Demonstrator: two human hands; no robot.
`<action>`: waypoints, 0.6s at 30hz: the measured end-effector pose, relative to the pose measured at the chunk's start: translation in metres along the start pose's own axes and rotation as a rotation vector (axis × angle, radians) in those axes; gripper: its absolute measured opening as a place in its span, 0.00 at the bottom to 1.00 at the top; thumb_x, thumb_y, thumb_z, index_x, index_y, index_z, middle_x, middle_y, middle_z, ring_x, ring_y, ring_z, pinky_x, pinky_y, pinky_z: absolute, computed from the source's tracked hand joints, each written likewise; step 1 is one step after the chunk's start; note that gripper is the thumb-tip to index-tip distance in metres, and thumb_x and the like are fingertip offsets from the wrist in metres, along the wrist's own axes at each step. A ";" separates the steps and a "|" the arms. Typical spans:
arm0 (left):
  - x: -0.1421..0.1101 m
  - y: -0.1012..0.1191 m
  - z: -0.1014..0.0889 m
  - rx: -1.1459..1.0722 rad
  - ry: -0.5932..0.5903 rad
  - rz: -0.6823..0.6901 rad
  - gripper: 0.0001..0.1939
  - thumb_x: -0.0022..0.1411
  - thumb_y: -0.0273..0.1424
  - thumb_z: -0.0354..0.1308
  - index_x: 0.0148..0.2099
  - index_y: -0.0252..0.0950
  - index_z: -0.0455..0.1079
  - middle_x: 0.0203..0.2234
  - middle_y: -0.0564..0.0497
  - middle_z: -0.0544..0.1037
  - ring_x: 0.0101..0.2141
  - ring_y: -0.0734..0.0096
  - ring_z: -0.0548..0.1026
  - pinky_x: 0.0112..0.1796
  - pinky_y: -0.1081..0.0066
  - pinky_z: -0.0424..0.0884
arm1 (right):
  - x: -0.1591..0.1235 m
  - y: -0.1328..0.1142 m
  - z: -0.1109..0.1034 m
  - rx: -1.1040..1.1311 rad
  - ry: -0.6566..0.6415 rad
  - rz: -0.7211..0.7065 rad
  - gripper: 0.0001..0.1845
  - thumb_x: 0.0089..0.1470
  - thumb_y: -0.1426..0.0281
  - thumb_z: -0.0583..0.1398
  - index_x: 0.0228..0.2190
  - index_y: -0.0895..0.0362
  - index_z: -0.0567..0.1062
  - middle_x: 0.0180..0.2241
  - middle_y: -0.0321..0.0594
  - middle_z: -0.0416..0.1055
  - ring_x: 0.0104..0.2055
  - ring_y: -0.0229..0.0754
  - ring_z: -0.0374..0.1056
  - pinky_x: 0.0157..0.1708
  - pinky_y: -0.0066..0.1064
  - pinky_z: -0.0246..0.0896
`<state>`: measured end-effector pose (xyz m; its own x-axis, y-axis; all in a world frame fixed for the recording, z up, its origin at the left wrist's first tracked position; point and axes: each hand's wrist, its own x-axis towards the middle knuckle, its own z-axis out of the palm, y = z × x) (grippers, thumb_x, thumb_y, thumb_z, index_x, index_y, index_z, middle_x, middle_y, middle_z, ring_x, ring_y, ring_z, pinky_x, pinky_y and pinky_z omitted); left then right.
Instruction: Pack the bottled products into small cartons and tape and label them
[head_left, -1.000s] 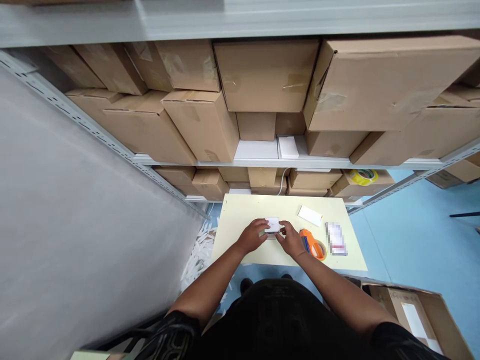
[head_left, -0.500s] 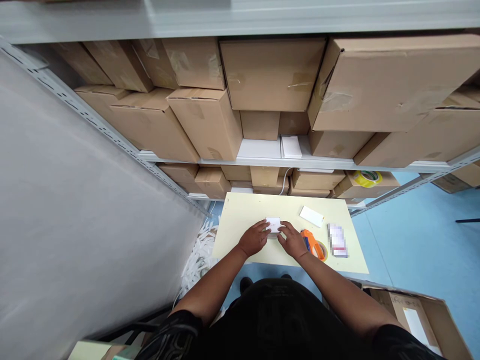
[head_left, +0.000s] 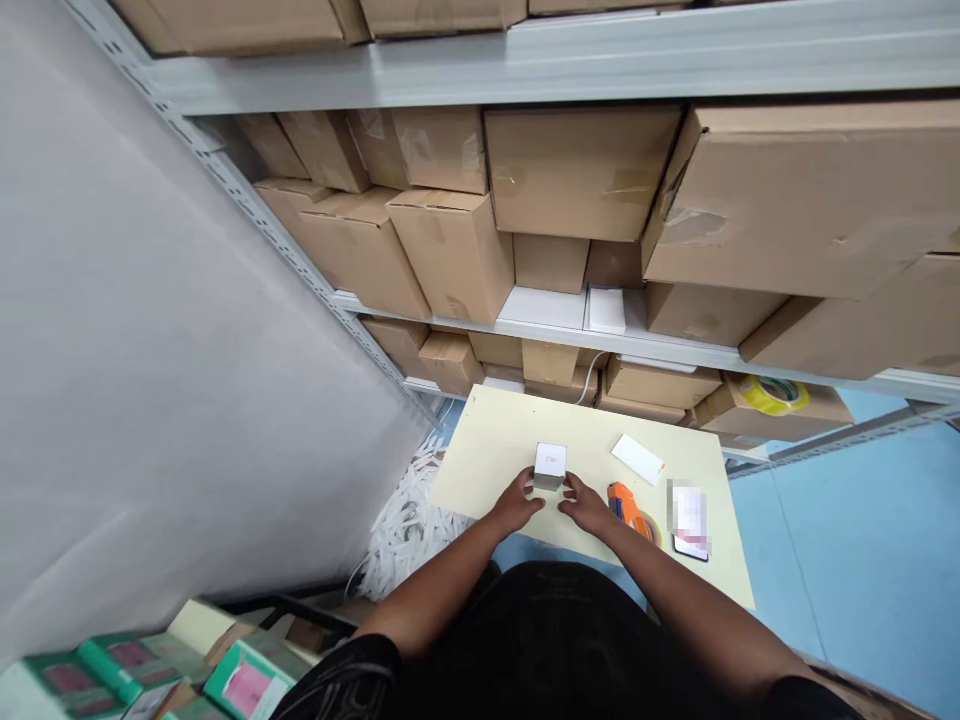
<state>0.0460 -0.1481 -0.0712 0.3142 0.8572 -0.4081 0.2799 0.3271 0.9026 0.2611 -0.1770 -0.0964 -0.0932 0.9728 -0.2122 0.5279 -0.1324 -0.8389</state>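
Observation:
A small white box with faint reddish print on top stands upright on the pale yellow table. My left hand is at its left side, fingertips beside or touching the box, thumb apart in front. My right hand mirrors it on the right, fingers and thumb spread. Whether the fingertips press on the box I cannot tell. An orange tape dispenser lies just right of my right hand, partly behind the forearm.
A flat white box and a phone with a blurred screen lie on the table's right. Behind are shelves of cardboard boxes and a yellow tape roll. Paper strips cover the floor at left; green boxes sit lower left.
Both hands have moved from the box's top down to its sides and nearer me, baring the printed top. The camera view has turned left, bringing the green boxes into sight.

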 end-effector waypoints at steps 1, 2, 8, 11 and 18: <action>0.001 0.000 0.002 -0.002 0.007 -0.009 0.42 0.53 0.26 0.70 0.68 0.39 0.61 0.65 0.38 0.70 0.60 0.48 0.74 0.61 0.49 0.68 | 0.003 0.003 0.002 0.032 -0.038 0.027 0.38 0.48 0.73 0.62 0.61 0.50 0.68 0.57 0.47 0.76 0.49 0.48 0.79 0.41 0.38 0.75; 0.001 0.000 0.004 -0.002 0.018 -0.022 0.41 0.53 0.26 0.70 0.68 0.39 0.61 0.65 0.38 0.70 0.60 0.48 0.74 0.60 0.50 0.68 | 0.006 0.005 0.004 0.072 -0.077 0.063 0.38 0.47 0.73 0.62 0.62 0.51 0.67 0.58 0.49 0.75 0.51 0.49 0.78 0.42 0.39 0.75; 0.017 0.003 -0.016 0.003 0.018 -0.014 0.40 0.53 0.26 0.70 0.67 0.39 0.63 0.63 0.38 0.72 0.61 0.47 0.73 0.60 0.49 0.68 | 0.036 0.004 0.020 0.162 -0.120 0.136 0.39 0.45 0.73 0.63 0.61 0.52 0.67 0.59 0.49 0.74 0.53 0.51 0.77 0.47 0.42 0.74; 0.035 0.007 -0.045 -0.006 0.004 0.014 0.38 0.54 0.25 0.68 0.66 0.39 0.63 0.63 0.38 0.72 0.61 0.49 0.74 0.61 0.50 0.68 | 0.063 -0.008 0.030 0.168 -0.105 0.145 0.40 0.45 0.74 0.62 0.61 0.52 0.67 0.59 0.48 0.74 0.54 0.50 0.77 0.46 0.41 0.75; 0.100 0.016 -0.130 0.025 -0.012 0.065 0.35 0.56 0.25 0.66 0.65 0.38 0.65 0.61 0.40 0.75 0.59 0.49 0.75 0.60 0.50 0.68 | 0.152 -0.059 0.059 0.128 -0.042 0.173 0.38 0.44 0.75 0.63 0.59 0.52 0.70 0.55 0.47 0.77 0.53 0.50 0.77 0.47 0.41 0.74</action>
<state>-0.0361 -0.0058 -0.0798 0.3428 0.8716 -0.3505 0.2810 0.2609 0.9236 0.1653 -0.0327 -0.1085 -0.0472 0.9248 -0.3776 0.4279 -0.3228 -0.8442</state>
